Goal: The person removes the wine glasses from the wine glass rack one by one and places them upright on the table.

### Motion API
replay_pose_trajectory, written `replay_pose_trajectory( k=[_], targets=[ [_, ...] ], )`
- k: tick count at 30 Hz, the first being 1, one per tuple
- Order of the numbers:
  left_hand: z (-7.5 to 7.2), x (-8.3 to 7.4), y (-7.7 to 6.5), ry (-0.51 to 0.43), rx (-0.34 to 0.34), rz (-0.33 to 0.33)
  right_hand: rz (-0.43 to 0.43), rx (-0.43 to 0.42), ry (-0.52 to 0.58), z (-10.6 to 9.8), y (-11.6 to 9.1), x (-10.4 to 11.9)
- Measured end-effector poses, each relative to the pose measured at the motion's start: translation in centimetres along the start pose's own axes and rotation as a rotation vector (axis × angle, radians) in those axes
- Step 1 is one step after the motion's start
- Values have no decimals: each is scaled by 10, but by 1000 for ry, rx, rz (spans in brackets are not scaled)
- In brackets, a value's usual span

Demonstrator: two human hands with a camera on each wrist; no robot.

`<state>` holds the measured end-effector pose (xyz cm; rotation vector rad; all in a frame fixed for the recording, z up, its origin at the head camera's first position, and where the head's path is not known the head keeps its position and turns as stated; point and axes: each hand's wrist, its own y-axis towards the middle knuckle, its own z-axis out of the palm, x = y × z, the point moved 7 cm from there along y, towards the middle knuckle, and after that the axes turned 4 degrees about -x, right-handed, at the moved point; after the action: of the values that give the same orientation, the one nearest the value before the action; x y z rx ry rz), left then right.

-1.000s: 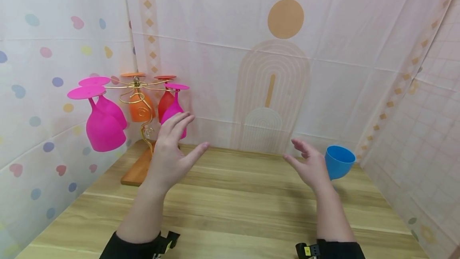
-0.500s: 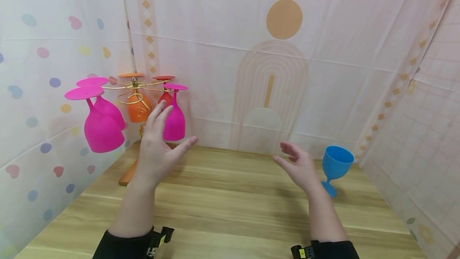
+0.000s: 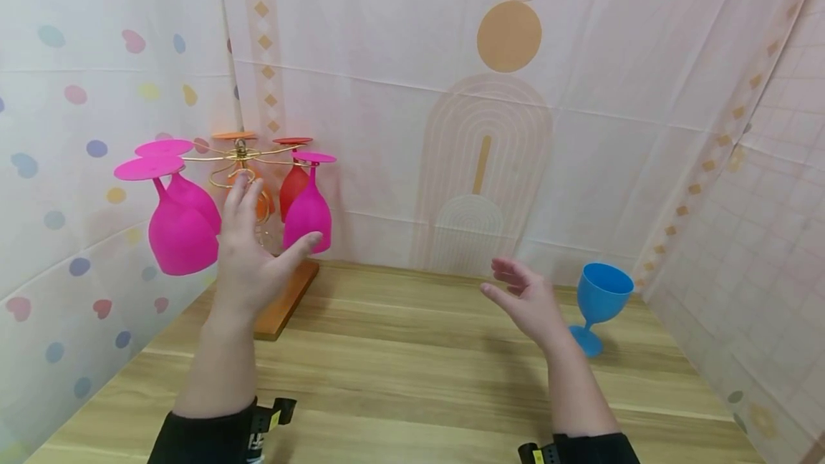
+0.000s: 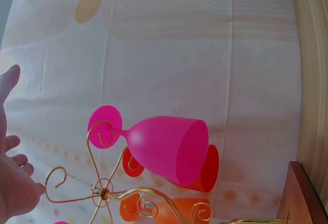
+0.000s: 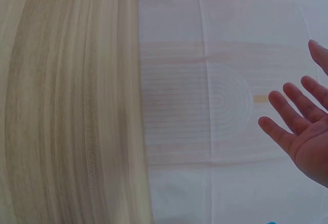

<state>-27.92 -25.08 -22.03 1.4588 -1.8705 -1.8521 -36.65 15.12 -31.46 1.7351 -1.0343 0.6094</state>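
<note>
My left hand (image 3: pixel 248 263) is raised in front of a gold wire goblet rack (image 3: pixel 240 155), fingers extended, thumb out to the right, holding nothing. It overlaps the rack's stem in the head view. Upside down from the rack hang pink goblets (image 3: pixel 183 235), a red goblet (image 3: pixel 293 185) and an orange goblet (image 3: pixel 266 203). The left wrist view shows another pink goblet (image 4: pixel 169 147), clear of the hand. Over the table's middle, my right hand (image 3: pixel 528 306) hovers with relaxed fingers and holds nothing. A blue goblet (image 3: pixel 604 296) stands upright to its right.
The rack's wooden base (image 3: pixel 290 299) rests at the back left of the wood-grain table (image 3: pixel 399 371). Patterned curtains (image 3: pixel 387 120) enclose the table at the back and on both sides.
My left hand has moved left, from in front of the right-hand pink goblet to the rack's stem. My right hand has drifted slightly left, uncovering the blue goblet's stem and foot.
</note>
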Motion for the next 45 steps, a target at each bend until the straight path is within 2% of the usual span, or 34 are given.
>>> replay_pose_trajectory(
  k=[7, 11, 14, 19, 24, 39, 45],
  targets=[
    [-6, 16, 5, 13, -30, -71, -1, 30, 16, 2, -1, 2],
    [-11, 26, 7, 21, -55, -89, 33, 49, 18, 5, -2, 2],
    [-15, 34, 7, 18, -67, -130, 44, 63, 28, 7, -1, 1],
    [-19, 46, 7, -4, -63, -200, 51, 79, 27, 10, -1, -1],
    [-19, 54, 8, 15, -40, -236, 58, 85, 3, 11, -1, -1],
    [-17, 61, 7, 23, -3, -262, 81, 108, -12, 11, -4, -5],
    [-11, 58, 7, 63, 36, -222, 84, 110, -3, 11, -3, -5]
  ],
)
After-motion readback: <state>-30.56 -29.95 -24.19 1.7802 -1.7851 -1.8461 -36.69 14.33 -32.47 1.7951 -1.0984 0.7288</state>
